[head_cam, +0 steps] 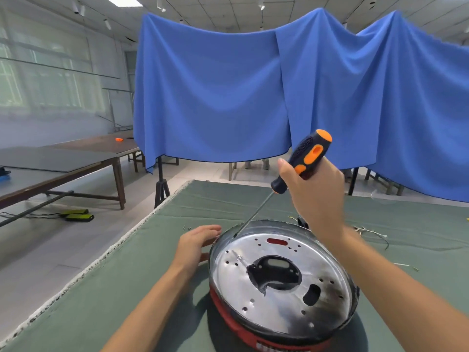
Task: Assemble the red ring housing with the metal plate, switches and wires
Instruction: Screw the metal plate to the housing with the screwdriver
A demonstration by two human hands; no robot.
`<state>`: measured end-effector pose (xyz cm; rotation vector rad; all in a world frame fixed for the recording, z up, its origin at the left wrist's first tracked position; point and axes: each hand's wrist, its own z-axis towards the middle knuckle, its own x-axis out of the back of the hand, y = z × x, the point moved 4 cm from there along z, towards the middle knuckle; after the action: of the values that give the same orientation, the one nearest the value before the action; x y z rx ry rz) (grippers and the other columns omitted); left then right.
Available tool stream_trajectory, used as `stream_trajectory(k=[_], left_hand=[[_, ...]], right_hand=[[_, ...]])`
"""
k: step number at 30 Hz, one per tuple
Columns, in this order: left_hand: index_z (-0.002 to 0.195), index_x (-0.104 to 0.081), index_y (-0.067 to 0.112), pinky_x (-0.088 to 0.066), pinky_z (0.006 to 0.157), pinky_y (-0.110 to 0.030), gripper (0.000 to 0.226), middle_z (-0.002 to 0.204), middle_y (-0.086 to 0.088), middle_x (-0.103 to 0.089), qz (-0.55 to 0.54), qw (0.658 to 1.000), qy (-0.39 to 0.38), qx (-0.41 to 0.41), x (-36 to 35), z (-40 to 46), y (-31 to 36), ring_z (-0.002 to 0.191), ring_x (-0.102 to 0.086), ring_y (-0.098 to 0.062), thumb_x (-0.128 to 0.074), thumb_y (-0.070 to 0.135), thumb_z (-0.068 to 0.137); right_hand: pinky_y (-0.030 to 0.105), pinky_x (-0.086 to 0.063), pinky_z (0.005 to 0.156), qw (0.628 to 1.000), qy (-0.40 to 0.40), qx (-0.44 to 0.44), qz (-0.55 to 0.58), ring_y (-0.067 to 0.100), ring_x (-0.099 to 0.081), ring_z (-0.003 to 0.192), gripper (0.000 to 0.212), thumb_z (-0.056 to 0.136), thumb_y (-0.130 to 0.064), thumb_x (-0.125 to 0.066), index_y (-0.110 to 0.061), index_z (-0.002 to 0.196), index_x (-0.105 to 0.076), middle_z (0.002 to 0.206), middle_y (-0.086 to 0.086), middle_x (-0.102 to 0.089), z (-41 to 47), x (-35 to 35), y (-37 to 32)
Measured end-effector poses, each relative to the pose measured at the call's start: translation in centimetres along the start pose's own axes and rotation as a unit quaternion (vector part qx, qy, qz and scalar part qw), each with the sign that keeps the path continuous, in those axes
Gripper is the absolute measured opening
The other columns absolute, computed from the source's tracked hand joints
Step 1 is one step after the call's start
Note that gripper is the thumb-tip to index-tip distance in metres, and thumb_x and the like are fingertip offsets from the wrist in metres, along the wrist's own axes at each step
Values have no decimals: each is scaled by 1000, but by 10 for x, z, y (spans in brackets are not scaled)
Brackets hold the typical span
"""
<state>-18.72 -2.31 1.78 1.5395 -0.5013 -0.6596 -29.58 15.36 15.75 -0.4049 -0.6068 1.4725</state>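
Right hand (317, 196) is gripping the orange-black screwdriver (302, 161), tip sitting at the metal plate's (279, 301) far rim. Left hand (195, 246), fingers relaxed, is resting beside the red ring housing (228, 316) on the green mat (127, 288).

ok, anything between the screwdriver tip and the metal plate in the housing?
Nothing visible. The right hand grips the screwdriver, whose shaft slants down-left, tip at the far-left rim of the metal plate, with only air below. The left hand rests beside the red ring housing, clear of that path.
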Motion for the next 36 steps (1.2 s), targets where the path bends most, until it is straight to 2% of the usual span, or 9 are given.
stream_trajectory(k=[2, 4, 8, 10, 12, 16, 18, 23, 36], left_hand=[[92, -75, 13, -45, 78, -33, 22, 96, -1, -74, -37, 999, -10, 20, 0, 7, -9, 94, -65, -15, -56, 14, 83], [95, -75, 14, -46, 83, -37, 25, 95, -3, -74, -51, 998, -18, 33, -1, 7, -21, 91, -67, -20, -55, 14, 81], [105, -69, 7, -47, 91, -44, 34, 103, -12, -72, -72, 997, -27, -6, -4, 4, -26, 96, -64, -31, -51, -6, 80], [105, -69, 11, -48, 93, -43, 37, 106, -10, -72, -65, 997, -35, -17, -5, 0, -27, 100, -64, -31, -51, -7, 79], [104, -70, 15, -49, 92, -40, 39, 105, -6, -72, -62, 997, -38, -23, -4, -1, -30, 103, -65, -28, -51, -7, 79], [104, -70, 16, -49, 92, -36, 42, 107, -3, -72, -60, 997, -37, -35, -6, -1, -28, 103, -65, -24, -50, -9, 78], [103, -70, 15, -51, 86, -30, 44, 103, -2, -73, -54, 997, -30, -34, -10, -4, -25, 98, -66, -21, -48, -13, 77], [100, -70, 16, -50, 66, -12, 49, 88, 8, -75, -34, 998, -26, -41, -8, -12, -22, 83, -68, -6, -45, -16, 73], [106, -69, 11, -48, 63, -8, 51, 89, 11, -73, -11, 999, -11, -52, -6, -11, -21, 77, -67, 2, -42, -17, 73]], right_hand=[[11, -39, 54, 1000, -5, 8, 0, 4, -54, 53, 32, 81, -30, -68, -22, 60, -45, 48, -12, -48, 7, -11, 5], [28, -48, 55, 1000, -14, 2, 5, 15, -57, 53, 31, 82, -30, -67, -17, 62, -47, 49, -7, -51, 9, -16, 9], [39, -51, 56, 1000, -13, 9, 4, 25, -58, 52, 32, 82, -28, -67, -14, 61, -47, 50, -2, -54, 6, -16, 5], [33, -50, 56, 1000, -11, 22, 1, 17, -57, 51, 33, 81, -28, -67, -18, 59, -44, 49, -5, -51, 5, -16, -1], [11, -39, 52, 999, -7, 42, -1, 5, -52, 50, 39, 80, -26, -68, -24, 55, -38, 45, -9, -46, 7, -18, -7], [4, -35, 49, 997, -31, 68, 20, -8, -50, 50, 40, 80, -20, -66, -26, 56, -35, 41, -15, -48, 7, -27, -18], [1, -34, 48, 996, -37, 76, 34, -13, -50, 48, 39, 80, -15, -64, -25, 57, -35, 41, -26, -50, 6, -28, -18], [5, -33, 49, 997, -11, 70, -2, -2, -46, 49, 41, 78, -20, -65, -26, 54, -32, 43, -10, -38, 6, -30, -11], [1, -33, 50, 997, -18, 73, 1, -6, -46, 49, 42, 78, -18, -66, -27, 54, -32, 44, -11, -38, 8, -39, -4]])
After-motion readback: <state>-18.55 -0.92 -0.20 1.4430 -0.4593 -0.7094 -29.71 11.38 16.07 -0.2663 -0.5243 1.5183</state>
